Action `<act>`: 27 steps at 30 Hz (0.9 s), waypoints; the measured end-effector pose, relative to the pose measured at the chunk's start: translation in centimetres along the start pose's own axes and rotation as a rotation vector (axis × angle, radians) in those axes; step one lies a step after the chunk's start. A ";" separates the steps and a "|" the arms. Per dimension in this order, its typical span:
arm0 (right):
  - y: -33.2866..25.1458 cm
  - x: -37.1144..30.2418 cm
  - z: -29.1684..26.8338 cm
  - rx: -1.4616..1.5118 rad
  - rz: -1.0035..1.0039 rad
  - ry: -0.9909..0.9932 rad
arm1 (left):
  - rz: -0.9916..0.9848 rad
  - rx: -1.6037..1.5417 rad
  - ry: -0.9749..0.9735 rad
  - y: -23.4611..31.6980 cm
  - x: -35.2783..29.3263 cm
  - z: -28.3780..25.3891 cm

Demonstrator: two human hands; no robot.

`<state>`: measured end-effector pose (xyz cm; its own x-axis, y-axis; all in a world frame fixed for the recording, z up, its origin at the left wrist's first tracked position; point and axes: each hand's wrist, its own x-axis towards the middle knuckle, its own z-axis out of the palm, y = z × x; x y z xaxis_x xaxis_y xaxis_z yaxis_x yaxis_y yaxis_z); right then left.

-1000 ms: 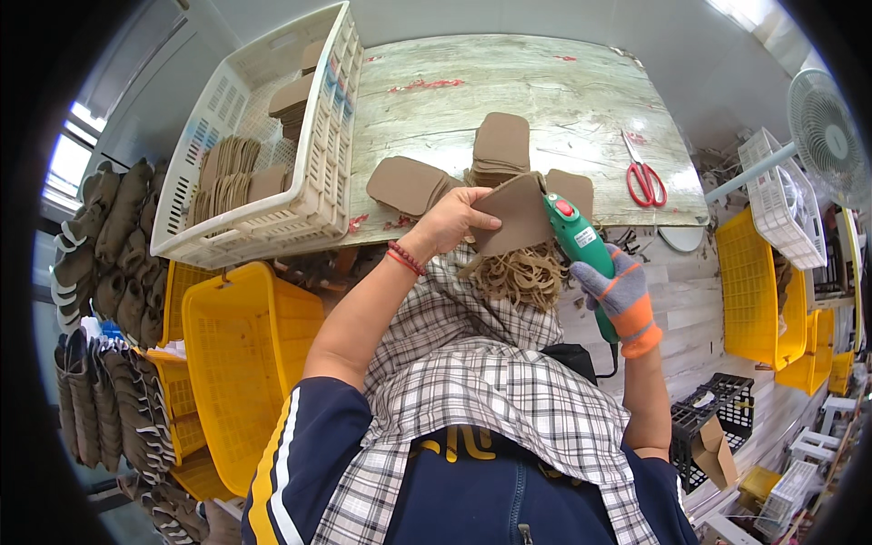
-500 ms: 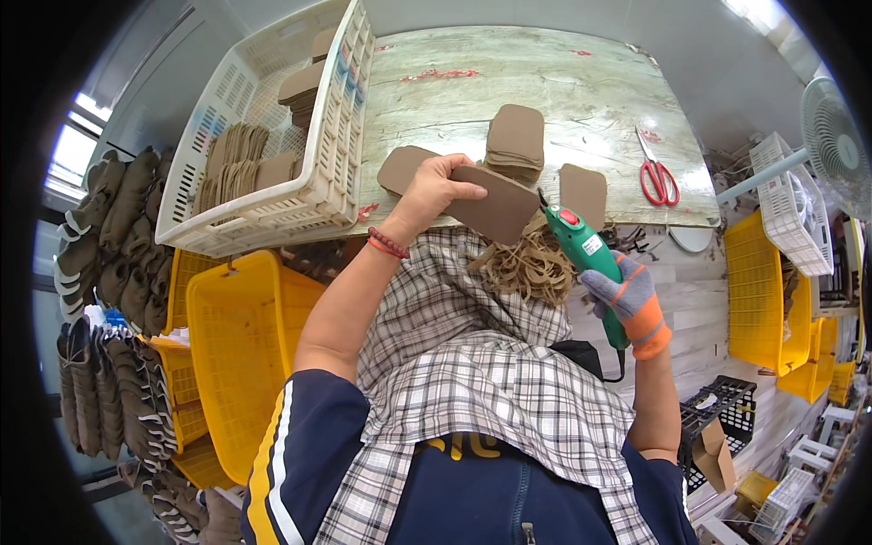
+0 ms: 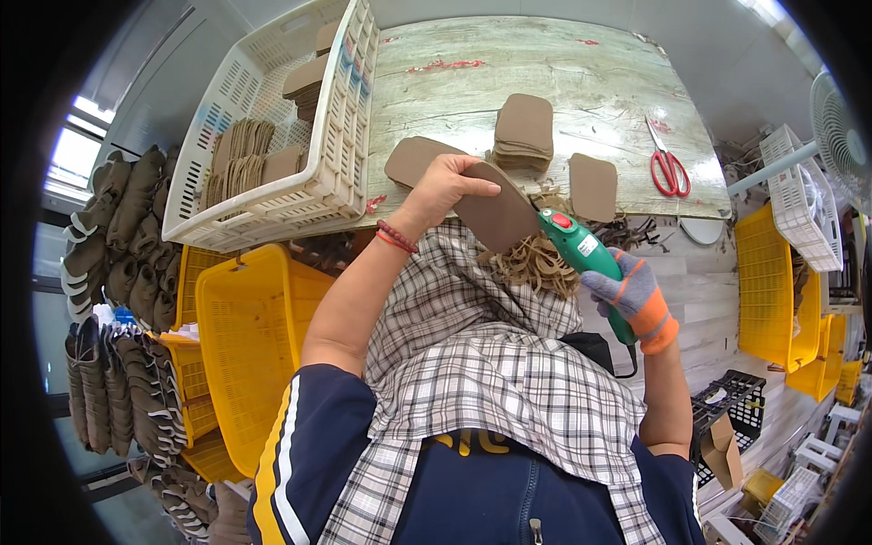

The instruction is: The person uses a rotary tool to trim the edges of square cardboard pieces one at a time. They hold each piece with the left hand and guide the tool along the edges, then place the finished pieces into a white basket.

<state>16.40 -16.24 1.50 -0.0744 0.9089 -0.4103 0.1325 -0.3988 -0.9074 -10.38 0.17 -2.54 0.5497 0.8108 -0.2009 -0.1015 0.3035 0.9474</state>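
My bare left hand [image 3: 451, 189] pinches a flat brown rounded panel [image 3: 498, 216] at its upper left edge. Gripped in my gloved right hand [image 3: 634, 300] is a green handheld electric trimmer [image 3: 572, 243] with a red button; its tip meets the panel's right edge. Below the panel, curled brown offcuts [image 3: 536, 268] gather in a heap over my checked apron. Behind my left hand lie more brown panels [image 3: 413, 161] on the table. A stack of panels [image 3: 524, 127] stands beyond, and a single panel [image 3: 593, 186] rests to its right.
Red-handled scissors [image 3: 669, 173] lie on the table [image 3: 545, 54] at right. A white crate [image 3: 341, 154] with stacked panels stands at the left. Yellow baskets [image 3: 245, 363] flank me below it, near hanging brown shoe parts [image 3: 127, 209]. A fan [image 3: 836, 127] is at far right.
The held panel has turned clockwise, so its right end points further down. My left hand has rotated with it, while the trimmer stays at the panel's edge. The whole view shifts slightly.
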 end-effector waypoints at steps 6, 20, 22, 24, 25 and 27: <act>0.2 0.3 0.4 0.039 -0.009 -0.007 | -0.046 0.053 -0.061 -0.4 -0.1 0.6; -2.2 2.2 2.6 0.023 -0.106 -0.035 | -0.045 0.246 -0.157 1.9 -1.0 -0.5; -1.3 1.9 1.8 0.085 -0.092 0.035 | 0.056 0.212 0.073 4.1 -1.8 -3.5; 0.2 1.8 0.4 0.118 -0.084 0.094 | 0.077 0.285 0.218 4.6 -1.5 -7.5; 0.6 1.8 -0.3 0.080 -0.070 0.111 | 0.098 0.667 0.416 3.2 -0.6 -9.2; 1.6 1.7 -1.0 0.109 -0.056 0.144 | 0.353 1.369 0.647 3.7 0.3 -7.8</act>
<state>17.46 -15.22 -0.51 0.0651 0.9350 -0.3485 0.0233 -0.3506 -0.9362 -17.05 5.47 -1.05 0.1866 0.9196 0.3458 0.8618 -0.3222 0.3918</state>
